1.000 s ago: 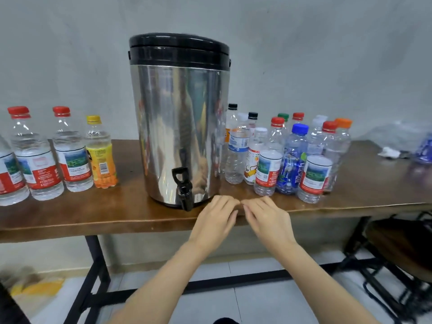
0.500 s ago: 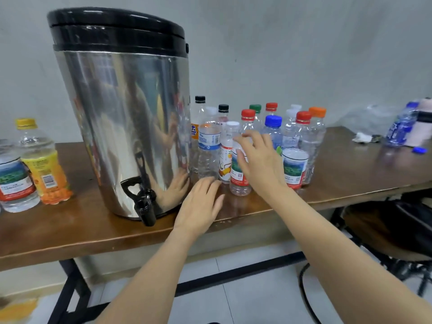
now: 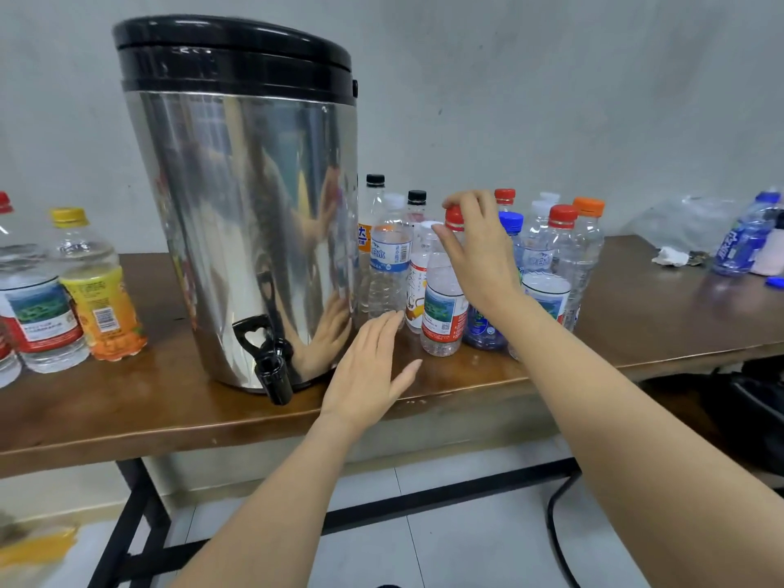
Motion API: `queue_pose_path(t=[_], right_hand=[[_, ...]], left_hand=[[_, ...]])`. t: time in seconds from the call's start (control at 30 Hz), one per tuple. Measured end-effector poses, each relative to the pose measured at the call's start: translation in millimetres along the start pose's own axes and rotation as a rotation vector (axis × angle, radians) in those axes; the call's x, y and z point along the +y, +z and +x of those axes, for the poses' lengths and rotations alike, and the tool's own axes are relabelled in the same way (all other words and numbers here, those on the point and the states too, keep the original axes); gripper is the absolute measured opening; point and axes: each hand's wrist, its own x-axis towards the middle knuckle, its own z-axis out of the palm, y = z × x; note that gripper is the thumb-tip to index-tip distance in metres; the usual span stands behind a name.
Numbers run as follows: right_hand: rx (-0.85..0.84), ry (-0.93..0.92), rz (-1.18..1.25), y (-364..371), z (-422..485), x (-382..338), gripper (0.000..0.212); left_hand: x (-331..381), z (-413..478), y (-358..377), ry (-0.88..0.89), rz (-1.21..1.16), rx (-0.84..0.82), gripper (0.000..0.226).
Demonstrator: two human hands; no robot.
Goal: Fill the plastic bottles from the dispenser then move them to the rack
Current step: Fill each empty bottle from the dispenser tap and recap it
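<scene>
A steel dispenser (image 3: 246, 214) with a black lid stands on the brown table (image 3: 169, 401), its black tap (image 3: 271, 362) hanging over the front edge. Just right of it is a cluster of several empty plastic bottles (image 3: 555, 265) with mixed caps. My right hand (image 3: 479, 252) curls over the top of the nearest one, a red-capped bottle (image 3: 441, 307) with a red and green label, thumb at its neck. My left hand (image 3: 373, 367) hovers flat with straight fingers above the table between the tap and that bottle, holding nothing. No rack is visible.
Filled bottles stand left of the dispenser, among them a yellow-capped orange-labelled one (image 3: 97, 290). At the far right lie a blue bottle (image 3: 742, 244), a crumpled tissue (image 3: 670, 256), a loose blue cap (image 3: 774, 282) and a plastic bag (image 3: 679, 218). A dark chair (image 3: 755, 409) sits under the table's right end.
My right hand rose from the bottle's label up to its red cap and closed round it. My left hand lifted slightly and moved toward the bottles. My view came closer.
</scene>
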Motion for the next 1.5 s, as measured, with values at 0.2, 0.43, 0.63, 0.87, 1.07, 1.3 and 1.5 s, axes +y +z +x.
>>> queue_pose_path(t=[0.2,0.43,0.63,0.87,1.07,1.3,1.5], right_hand=[[0.018,-0.132,0.296,-6,-19,-25,0.018],[-0.059,-0.223,0.391,-19,-33,-57,0.018],[-0.109,-0.192,0.499,-40,-39,-76,0.020],[-0.338,-0.190,0.538,-45,-64,-96,0.029],[-0.540,-0.048,0.114,-62,-71,-105,0.067],[-0.835,-0.041,0.243,-50,-74,-105,0.029],[-0.935,-0.058,0.430,-38,-73,-102,0.031]], left_hand=[[2,-1,-6,-0.114,-0.103,-0.072,0.097],[3,-1,-15,-0.196,-0.414,-0.080,0.110],[41,-14,-46,-0.282,-0.759,0.094,0.111],[61,-48,-79,-0.383,-0.876,0.139,0.085],[58,-90,-89,-0.499,-0.775,0.108,0.073],[51,-118,-92,-0.577,-0.701,0.075,0.074],[38,-132,-96,-0.694,-0.776,-0.039,0.070]])
